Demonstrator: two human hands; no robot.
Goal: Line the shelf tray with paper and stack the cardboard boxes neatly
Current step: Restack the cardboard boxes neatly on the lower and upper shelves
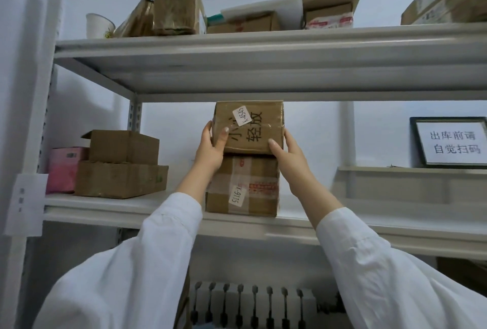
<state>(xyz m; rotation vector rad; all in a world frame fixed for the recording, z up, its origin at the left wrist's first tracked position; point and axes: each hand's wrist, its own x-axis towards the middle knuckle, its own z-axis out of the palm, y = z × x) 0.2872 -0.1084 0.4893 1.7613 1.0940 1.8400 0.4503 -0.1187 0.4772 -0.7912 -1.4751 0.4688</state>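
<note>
A brown cardboard box with black handwriting and a white K-4545 label (253,126) sits on top of a taped cardboard box labelled K-9115 (245,186). The lower box stands on the white middle shelf (126,205). My left hand (210,149) grips the upper box's left side, thumb on its front. My right hand (287,152) holds its right lower corner. Both sleeves are white. Whether paper lines the shelf I cannot tell.
On the shelf's left, a stack of two cardboard boxes (121,168) stands beside a pink box (64,169). A framed sign (453,141) leans at the right. The top shelf (263,47) carries several boxes and a paper cup (98,25). A radiator (247,305) is below.
</note>
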